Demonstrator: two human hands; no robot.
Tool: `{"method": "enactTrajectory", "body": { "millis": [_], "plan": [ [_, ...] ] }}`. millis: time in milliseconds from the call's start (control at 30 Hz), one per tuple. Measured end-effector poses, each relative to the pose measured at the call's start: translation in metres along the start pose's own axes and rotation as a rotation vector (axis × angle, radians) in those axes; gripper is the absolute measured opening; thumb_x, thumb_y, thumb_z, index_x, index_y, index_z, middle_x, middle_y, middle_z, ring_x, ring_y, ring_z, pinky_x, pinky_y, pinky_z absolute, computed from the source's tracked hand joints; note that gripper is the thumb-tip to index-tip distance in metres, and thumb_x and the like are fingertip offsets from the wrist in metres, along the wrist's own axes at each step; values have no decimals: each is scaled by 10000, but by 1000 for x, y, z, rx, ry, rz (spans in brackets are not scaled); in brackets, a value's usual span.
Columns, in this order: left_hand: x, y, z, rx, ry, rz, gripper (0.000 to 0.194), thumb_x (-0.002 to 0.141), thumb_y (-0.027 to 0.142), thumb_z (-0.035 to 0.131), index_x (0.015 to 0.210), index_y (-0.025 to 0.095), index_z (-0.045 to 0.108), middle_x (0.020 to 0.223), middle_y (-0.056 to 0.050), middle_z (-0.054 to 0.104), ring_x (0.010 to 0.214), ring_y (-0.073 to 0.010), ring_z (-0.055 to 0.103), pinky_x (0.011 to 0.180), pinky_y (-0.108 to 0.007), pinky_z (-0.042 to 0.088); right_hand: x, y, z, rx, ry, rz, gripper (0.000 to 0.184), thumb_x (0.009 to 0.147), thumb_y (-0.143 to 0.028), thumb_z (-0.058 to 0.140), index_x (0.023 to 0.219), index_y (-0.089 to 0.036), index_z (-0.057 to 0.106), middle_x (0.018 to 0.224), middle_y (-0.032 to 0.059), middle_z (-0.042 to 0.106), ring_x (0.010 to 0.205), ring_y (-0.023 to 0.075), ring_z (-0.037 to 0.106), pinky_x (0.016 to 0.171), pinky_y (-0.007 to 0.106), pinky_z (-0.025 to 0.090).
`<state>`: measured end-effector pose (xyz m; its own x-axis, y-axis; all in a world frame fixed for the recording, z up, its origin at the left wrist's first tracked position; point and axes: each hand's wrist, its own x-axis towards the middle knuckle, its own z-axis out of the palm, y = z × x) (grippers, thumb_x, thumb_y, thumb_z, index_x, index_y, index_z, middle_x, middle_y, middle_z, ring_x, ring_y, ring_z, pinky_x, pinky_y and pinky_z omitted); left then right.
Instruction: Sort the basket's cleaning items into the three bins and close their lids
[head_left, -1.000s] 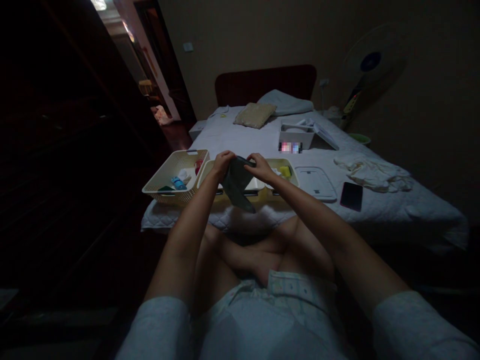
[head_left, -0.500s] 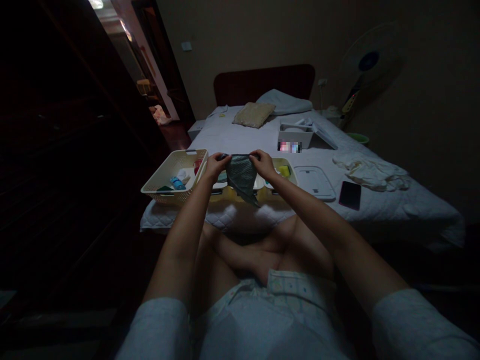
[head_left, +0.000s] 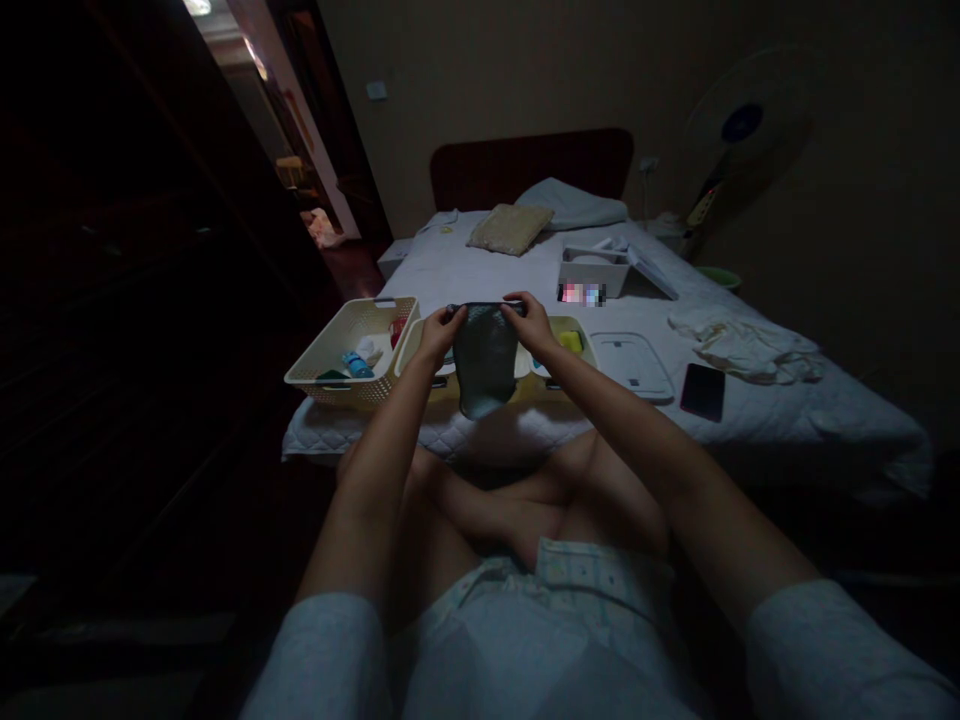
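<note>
Both my hands hold up a small dark grey-green cloth piece [head_left: 484, 362], stretched flat between them by its top edge. My left hand [head_left: 436, 334] pinches the left corner and my right hand [head_left: 531, 322] pinches the right corner. The cloth hangs in front of a yellow basket [head_left: 579, 352] at the foot of the bed [head_left: 525, 280]. A second cream basket [head_left: 341, 350] with small coloured items sits just left of my left hand. My crossed legs are below.
On the bed lie a white lid [head_left: 631, 366], a black phone [head_left: 703, 391], crumpled white cloth [head_left: 750, 346], an open white box [head_left: 596, 270] and pillows [head_left: 510, 228]. A standing fan [head_left: 739, 140] is at the right. Dark furniture fills the left; a lit doorway [head_left: 300, 170] is behind.
The cloth was bunched between my hands; they moved apart and spread it open, so it now hangs flat and wider.
</note>
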<state>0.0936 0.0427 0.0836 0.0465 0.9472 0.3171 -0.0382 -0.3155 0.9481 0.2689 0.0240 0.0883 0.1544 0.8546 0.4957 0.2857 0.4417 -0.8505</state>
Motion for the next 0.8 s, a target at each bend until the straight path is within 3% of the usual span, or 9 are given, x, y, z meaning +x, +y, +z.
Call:
{"method": "enactTrajectory", "body": {
  "millis": [200, 300, 400, 500, 633, 700, 800],
  "plan": [
    [0, -5, 3, -7, 69, 72, 424, 650, 551, 622, 741, 141, 564, 694, 9, 554, 626, -88, 488, 577, -197, 384, -11, 2, 6, 139, -56, 82, 321, 702, -365, 617, 928, -144, 558, 913, 65, 611, 840, 157, 555, 796, 301, 455],
    [0, -3, 5, -43, 70, 72, 441, 652, 566, 613, 765, 143, 561, 706, 1, 566, 638, -97, 507, 590, -206, 404, -18, 4, 7, 245, -175, 136, 427, 670, -448, 644, 960, -143, 571, 959, 79, 633, 878, 176, 570, 812, 324, 462],
    [-1, 2, 4, -55, 95, 55, 442, 647, 569, 616, 766, 148, 551, 703, 2, 570, 650, -102, 518, 600, -212, 418, -23, 10, 6, 279, -270, 185, 405, 671, -435, 647, 939, -136, 590, 952, 86, 648, 859, 186, 584, 806, 344, 468],
    [-1, 2, -4, 11, 117, 28, 418, 620, 542, 650, 718, 149, 547, 672, 10, 552, 645, -99, 513, 600, -212, 423, -24, 16, 5, 241, -263, 198, 325, 717, -378, 598, 913, -119, 597, 923, 89, 653, 815, 183, 584, 778, 343, 473],
    [-1, -6, -21, 91, -25, -121, 404, 545, 477, 719, 727, 155, 555, 692, 5, 563, 650, -122, 539, 608, -261, 456, -20, 18, 2, 74, -232, 160, 268, 768, -337, 525, 905, -121, 607, 892, 73, 649, 799, 180, 567, 749, 330, 463],
    [0, -10, -27, 162, -36, -102, 396, 537, 459, 725, 733, 153, 567, 713, -12, 579, 682, -140, 556, 645, -284, 465, -18, 17, 1, -29, -249, 110, 246, 774, -318, 513, 888, -125, 614, 877, 67, 646, 807, 183, 560, 746, 318, 454],
    [1, -11, -27, 269, 45, -1, 391, 587, 473, 689, 766, 139, 593, 780, -56, 613, 769, -162, 573, 736, -296, 452, -17, 17, 0, -119, -330, 20, 211, 775, -277, 505, 880, -136, 622, 888, 58, 645, 828, 179, 555, 757, 295, 436]
  ]
}}
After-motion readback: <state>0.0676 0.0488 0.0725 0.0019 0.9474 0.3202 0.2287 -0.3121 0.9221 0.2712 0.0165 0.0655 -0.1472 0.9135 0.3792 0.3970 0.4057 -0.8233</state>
